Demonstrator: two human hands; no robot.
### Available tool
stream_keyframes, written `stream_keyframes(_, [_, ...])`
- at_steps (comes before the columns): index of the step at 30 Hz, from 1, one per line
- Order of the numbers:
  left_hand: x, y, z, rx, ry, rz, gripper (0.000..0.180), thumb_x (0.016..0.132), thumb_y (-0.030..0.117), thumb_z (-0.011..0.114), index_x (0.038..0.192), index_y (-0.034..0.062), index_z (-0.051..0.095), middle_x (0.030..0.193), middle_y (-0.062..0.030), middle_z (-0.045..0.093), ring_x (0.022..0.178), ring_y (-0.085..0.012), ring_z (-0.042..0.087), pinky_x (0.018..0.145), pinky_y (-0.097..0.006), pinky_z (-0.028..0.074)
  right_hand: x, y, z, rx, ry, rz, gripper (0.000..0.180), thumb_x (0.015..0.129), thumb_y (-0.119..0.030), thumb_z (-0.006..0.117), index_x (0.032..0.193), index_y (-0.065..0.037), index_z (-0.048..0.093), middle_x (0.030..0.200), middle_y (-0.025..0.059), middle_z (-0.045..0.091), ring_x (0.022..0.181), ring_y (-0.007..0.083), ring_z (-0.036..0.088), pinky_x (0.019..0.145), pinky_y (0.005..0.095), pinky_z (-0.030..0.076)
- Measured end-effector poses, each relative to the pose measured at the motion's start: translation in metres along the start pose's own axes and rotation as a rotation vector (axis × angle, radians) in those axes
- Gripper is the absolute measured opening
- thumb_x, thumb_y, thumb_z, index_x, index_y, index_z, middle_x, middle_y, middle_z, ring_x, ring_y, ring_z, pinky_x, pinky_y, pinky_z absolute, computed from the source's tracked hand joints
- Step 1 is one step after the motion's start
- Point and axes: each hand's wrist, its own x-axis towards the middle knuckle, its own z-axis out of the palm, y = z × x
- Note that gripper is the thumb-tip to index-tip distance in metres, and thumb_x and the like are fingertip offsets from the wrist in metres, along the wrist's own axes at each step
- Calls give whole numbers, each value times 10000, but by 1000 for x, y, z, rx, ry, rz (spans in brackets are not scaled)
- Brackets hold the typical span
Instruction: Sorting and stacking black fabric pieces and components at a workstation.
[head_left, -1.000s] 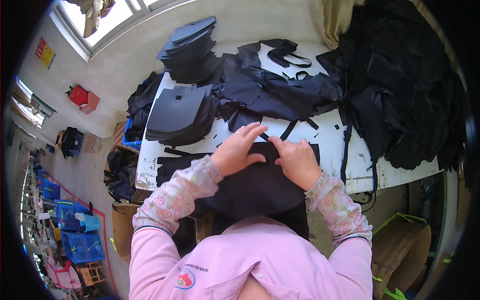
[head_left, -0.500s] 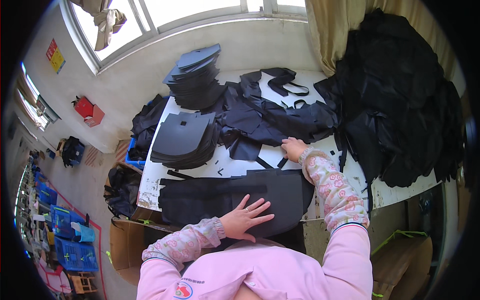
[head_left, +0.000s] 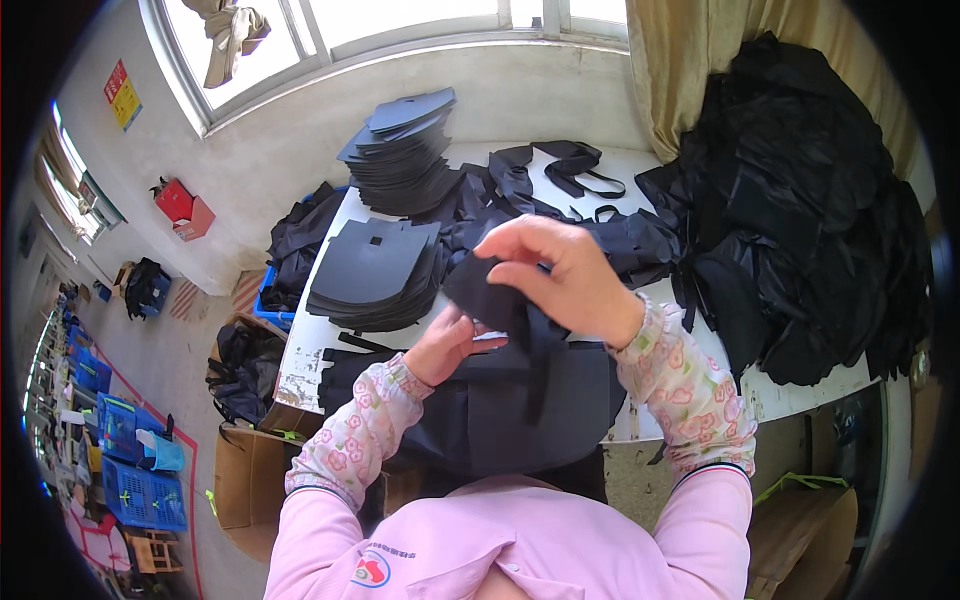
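Above the table, a small black fabric piece (head_left: 482, 298) is raised between my hands, a dark strip hanging below it, blurred. My left hand (head_left: 445, 345) grips its lower left edge. At its upper right, my right hand (head_left: 565, 275) curls over it with thumb and fingers brought together on the piece. Underneath, a long black fabric panel (head_left: 425, 410) lies along the near table edge, with a smooth dark rounded sheet (head_left: 540, 420) on its right part. Part of the panel is hidden by my hands and forearms.
Two stacks of dark cut sheets, a nearer stack (head_left: 365, 275) and a farther stack (head_left: 400, 150), stand at the left of the white table (head_left: 300, 370). Loose black fabric (head_left: 640, 240) lies behind my hands. A large black heap (head_left: 800, 210) rises at right. Cardboard boxes (head_left: 250, 490) flank the table.
My left hand has lifted off the dark sheet and moved up to the small black piece. My right hand has come up and left from the loose fabric; the piece is now raised.
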Motion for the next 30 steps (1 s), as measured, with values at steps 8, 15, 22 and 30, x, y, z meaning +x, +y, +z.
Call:
stream_keyframes(8, [-7, 32, 8, -149, -47, 137, 318, 1021, 183, 514, 1285, 9, 550, 1236, -150, 629, 1118, -246, 640, 989, -357, 519, -11, 0, 35, 354, -308, -1, 363, 926, 8, 637, 1281, -5, 562, 992, 82, 690, 909, 117, 657, 831, 260, 523])
stream_keyframes(15, [-47, 31, -36, -235, 179, 220, 223, 1037, 192, 509, 1140, 22, 610, 972, -86, 696, 841, -166, 692, 800, -305, 576, -29, 72, -15, -70, -287, 334, 501, 836, -15, 718, 1312, -64, 569, 1229, 80, 641, 1144, 168, 595, 986, 331, 471])
stream_keyframes(22, [-61, 52, -41, 86, 475, 266, 244, 1055, 238, 489, 1079, 30, 613, 906, -74, 693, 756, -129, 667, 763, -266, 563, -76, 158, -38, -464, -535, 466, 577, 830, 21, 682, 1380, -70, 530, 1298, 120, 603, 1218, 229, 562, 1022, 342, 450])
stream_keyframes(30, [-31, 61, -4, 887, 34, -63, 437, 919, 231, 710, 1291, 59, 558, 1147, -71, 629, 1028, -134, 596, 912, -282, 483, -68, 144, -22, -354, -450, 510, 310, 792, -78, 716, 1096, -24, 684, 862, 122, 702, 803, 252, 674, 770, 334, 525])
